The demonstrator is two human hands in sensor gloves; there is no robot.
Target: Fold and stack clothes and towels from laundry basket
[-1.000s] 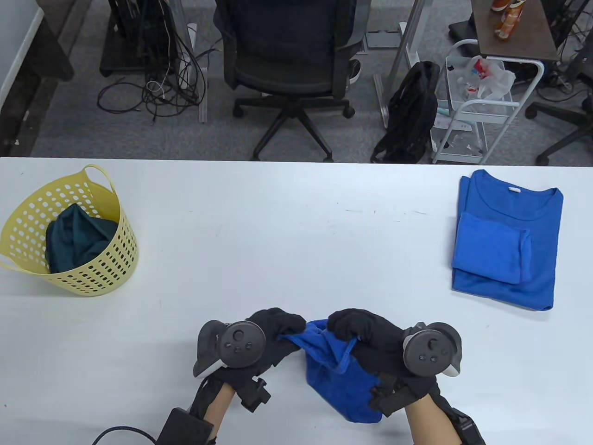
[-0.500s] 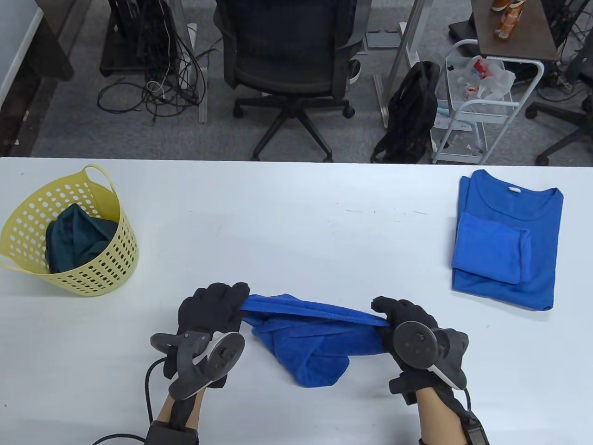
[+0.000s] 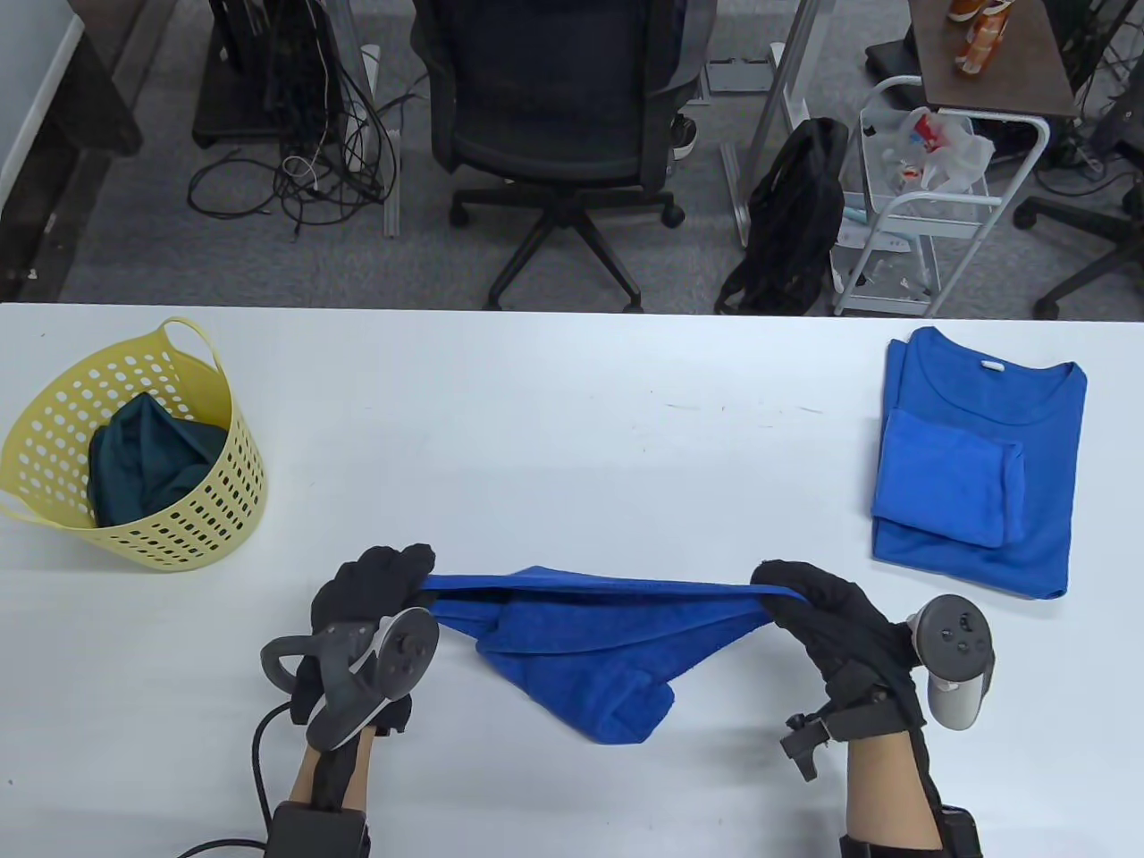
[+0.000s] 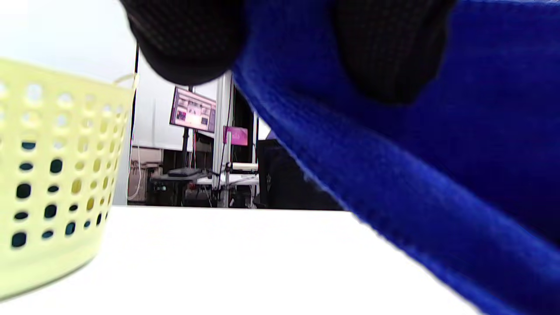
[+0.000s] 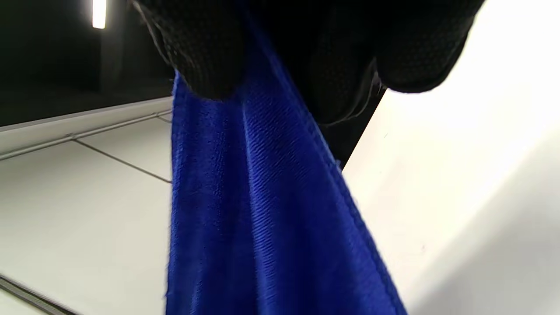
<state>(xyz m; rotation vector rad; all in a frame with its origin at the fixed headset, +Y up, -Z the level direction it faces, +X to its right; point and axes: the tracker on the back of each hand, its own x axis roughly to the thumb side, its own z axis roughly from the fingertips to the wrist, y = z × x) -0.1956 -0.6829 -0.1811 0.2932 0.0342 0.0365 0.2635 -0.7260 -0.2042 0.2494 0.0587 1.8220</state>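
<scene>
A blue towel (image 3: 590, 652) is stretched between both hands above the near part of the white table (image 3: 572, 429), its lower part sagging in crumpled folds. My left hand (image 3: 380, 581) pinches the towel's left corner. My right hand (image 3: 800, 599) pinches the right corner. Up close, the left wrist view shows the towel (image 4: 415, 175) under black fingertips (image 4: 385, 52). In the right wrist view the towel (image 5: 245, 210) hangs from gloved fingers (image 5: 205, 48). A yellow perforated basket (image 3: 54, 420) stands at the left with a dark teal garment (image 3: 152, 456) inside.
At the right side of the table lies a folded blue shirt (image 3: 1028, 402) with a folded blue towel (image 3: 947, 483) stacked on it. Beyond the far table edge are an office chair (image 3: 554, 107), a black backpack (image 3: 795, 214) and a white cart (image 3: 921, 197).
The hands have drawn apart, left hand leftward and right hand rightward, pulling the bunched towel out into a taut top edge. Both hands also moved slightly away from the near edge.
</scene>
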